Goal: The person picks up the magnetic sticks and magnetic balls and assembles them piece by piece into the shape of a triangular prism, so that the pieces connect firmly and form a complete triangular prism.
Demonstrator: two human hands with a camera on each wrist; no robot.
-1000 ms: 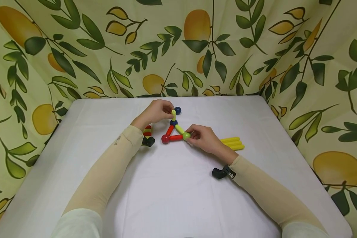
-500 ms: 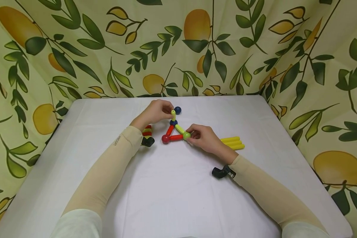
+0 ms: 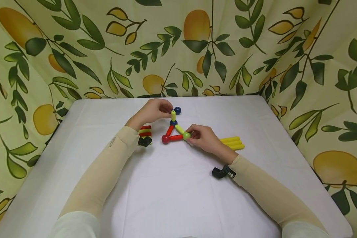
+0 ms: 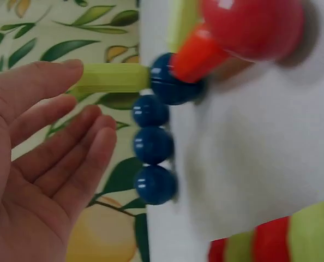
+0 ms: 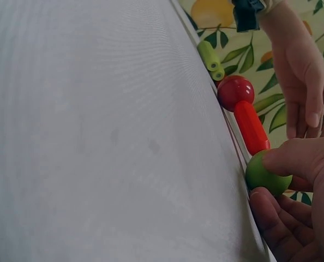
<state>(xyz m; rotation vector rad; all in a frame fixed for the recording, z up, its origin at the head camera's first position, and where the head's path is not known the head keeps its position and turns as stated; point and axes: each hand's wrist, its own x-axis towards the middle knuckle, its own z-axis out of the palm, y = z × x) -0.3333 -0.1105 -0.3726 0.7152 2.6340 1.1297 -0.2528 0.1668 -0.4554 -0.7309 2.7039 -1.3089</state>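
Observation:
On the white table lies a triangle of magnetic rods and balls: a red ball (image 3: 165,139), a green ball (image 3: 186,136) and a dark blue ball (image 4: 175,79), joined by two red rods and a yellow-green one. From the blue ball a yellow-green rod (image 3: 173,116) stands upright. My left hand (image 3: 153,110) is beside this rod with its fingers loosely spread; the thumb overlaps the rod's top end in the left wrist view. With thumb and fingers, my right hand (image 3: 204,138) pinches the green ball at the triangle's right corner.
Three loose blue balls (image 4: 154,144) sit in a row behind the triangle. Red and yellow-green rods (image 3: 145,130) lie together at its left, partly behind the left wrist camera. Several yellow rods (image 3: 233,143) lie right of the right hand. A patterned curtain (image 3: 166,49) hangs behind the table.
My left hand has let go of the upright rod and shifted slightly left, uncovering more of the red and yellow-green rods. The right hand and the triangle have stayed in place.

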